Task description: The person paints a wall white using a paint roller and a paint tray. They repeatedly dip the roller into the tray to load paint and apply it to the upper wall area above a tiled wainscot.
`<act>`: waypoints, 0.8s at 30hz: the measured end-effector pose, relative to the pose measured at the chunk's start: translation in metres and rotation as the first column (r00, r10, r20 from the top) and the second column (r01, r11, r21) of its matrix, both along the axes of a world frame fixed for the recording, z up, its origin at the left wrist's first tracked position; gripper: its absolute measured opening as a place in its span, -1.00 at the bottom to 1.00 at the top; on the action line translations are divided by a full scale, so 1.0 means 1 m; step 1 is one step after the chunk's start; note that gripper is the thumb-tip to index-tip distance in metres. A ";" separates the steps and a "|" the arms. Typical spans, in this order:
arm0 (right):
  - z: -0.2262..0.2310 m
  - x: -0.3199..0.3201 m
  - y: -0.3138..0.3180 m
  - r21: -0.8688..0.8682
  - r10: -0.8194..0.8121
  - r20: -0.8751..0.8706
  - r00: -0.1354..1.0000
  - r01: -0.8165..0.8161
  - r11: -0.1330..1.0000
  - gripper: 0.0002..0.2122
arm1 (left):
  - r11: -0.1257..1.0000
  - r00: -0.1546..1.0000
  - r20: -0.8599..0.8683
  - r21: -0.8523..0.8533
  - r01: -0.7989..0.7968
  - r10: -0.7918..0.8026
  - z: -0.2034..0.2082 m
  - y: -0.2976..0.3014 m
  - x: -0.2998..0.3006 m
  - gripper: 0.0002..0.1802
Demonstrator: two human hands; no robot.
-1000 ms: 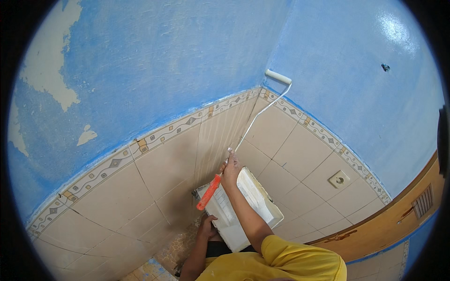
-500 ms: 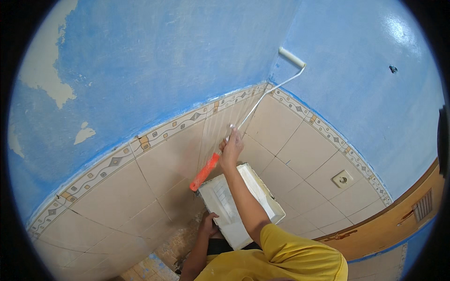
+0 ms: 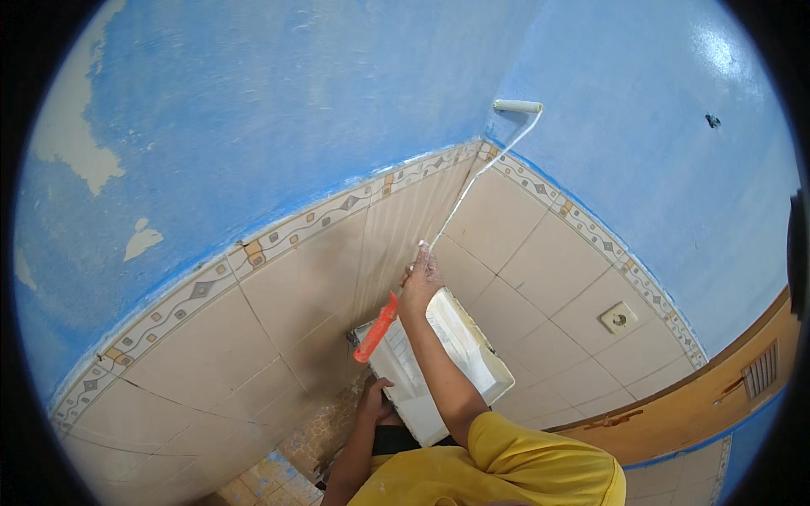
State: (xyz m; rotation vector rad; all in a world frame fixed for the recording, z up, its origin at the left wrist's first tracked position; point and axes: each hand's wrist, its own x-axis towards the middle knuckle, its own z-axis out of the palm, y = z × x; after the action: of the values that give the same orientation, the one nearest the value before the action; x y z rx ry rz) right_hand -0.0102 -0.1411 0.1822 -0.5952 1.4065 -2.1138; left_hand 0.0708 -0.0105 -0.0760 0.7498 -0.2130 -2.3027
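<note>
My right hand (image 3: 421,282) is closed around the shaft of a paint roller (image 3: 518,105). The roller's orange handle (image 3: 376,331) sticks out below that hand, over the tray. At the far end of the long white frame, the pale narrow sleeve lies at the blue wall, just right of the corner and above the tile border. My left hand (image 3: 374,401) grips the left side of a paint tray (image 3: 504,381), fingers curled at its rim. White paint shows inside the tray, which is partly hidden behind my right forearm.
Blue walls (image 3: 295,101) meet beige tiles (image 3: 506,219) along a patterned border. Pale bare patches (image 3: 80,152) mark the left wall. A socket (image 3: 618,318) sits in the right tiles. At lower right is a wooden door (image 3: 675,430) with a vent.
The roller sleeve has shifted slightly left and turned from slanting to nearly level. My right hand has dropped a little, and the orange handle has moved down and right. My left hand keeps the tray.
</note>
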 end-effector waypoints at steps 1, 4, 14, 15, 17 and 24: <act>-0.006 0.000 -0.001 -0.017 -0.003 0.005 1.000 0.003 1.000 -0.74 | 1.000 1.000 0.022 0.015 0.009 -0.009 -0.005 0.000 0.000 -0.59; -0.033 -0.006 -0.002 -0.024 -0.020 0.010 1.000 0.020 0.999 -0.74 | 0.999 0.999 -0.036 -0.020 -0.025 0.024 -0.006 0.000 -0.004 -0.58; -0.014 -0.003 0.002 -0.013 0.002 0.024 1.000 -0.002 1.000 -0.73 | 0.999 0.999 -0.034 -0.030 -0.026 0.025 0.032 0.003 0.005 -0.50; -0.012 -0.001 0.001 -0.024 0.009 0.040 0.999 -0.008 1.000 -0.73 | 0.998 0.999 -0.037 -0.055 -0.008 0.006 0.014 0.001 0.003 -0.52; -0.015 -0.002 0.000 -0.035 0.014 0.063 0.998 -0.012 0.999 -0.73 | 0.999 0.999 -0.029 -0.037 0.020 -0.021 0.011 0.000 0.002 -0.53; -0.037 -0.007 0.014 0.007 -0.004 0.028 1.000 0.004 1.000 -0.73 | 0.998 0.999 -0.007 -0.057 -0.034 0.034 0.007 0.001 -0.001 -0.48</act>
State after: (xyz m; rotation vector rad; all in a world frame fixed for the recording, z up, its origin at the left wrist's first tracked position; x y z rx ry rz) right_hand -0.0169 -0.1268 0.1448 -0.5582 1.3996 -2.1114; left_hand 0.0697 -0.0100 -0.0689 0.7122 -0.2597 -2.2569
